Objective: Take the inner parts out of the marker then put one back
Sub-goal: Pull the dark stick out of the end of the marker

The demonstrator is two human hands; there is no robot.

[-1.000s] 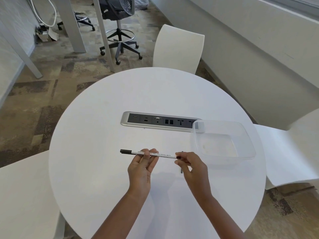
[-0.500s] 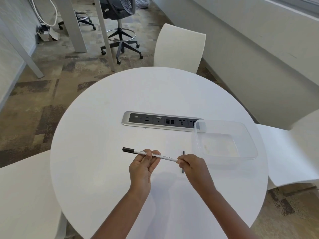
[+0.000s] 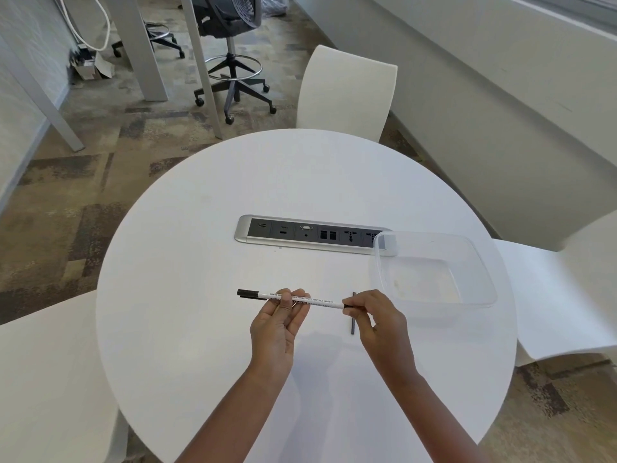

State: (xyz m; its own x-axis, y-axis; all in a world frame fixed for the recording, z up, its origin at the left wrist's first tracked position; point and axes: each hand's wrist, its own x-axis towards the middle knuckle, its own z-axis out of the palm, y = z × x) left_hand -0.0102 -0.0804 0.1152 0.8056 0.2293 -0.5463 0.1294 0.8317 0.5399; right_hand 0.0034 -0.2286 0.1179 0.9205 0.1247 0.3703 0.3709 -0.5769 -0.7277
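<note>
Since a second ago the right hand [image 3: 377, 322] has shifted slightly, baring more of the thin dark rod [image 3: 353, 325] lying on the tabletop [image 3: 200, 262] just beneath it. The marker [image 3: 320, 301] hangs level between both hands: the left hand [image 3: 277, 325] pinches its white printed barrel and the right pinches its black end. A crooked tug could slip the grip or send the rod rolling.

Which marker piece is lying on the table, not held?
The thin dark rod, flat on the table by the right hand; the white marker barrel is held up between the left hand and the right.
</note>
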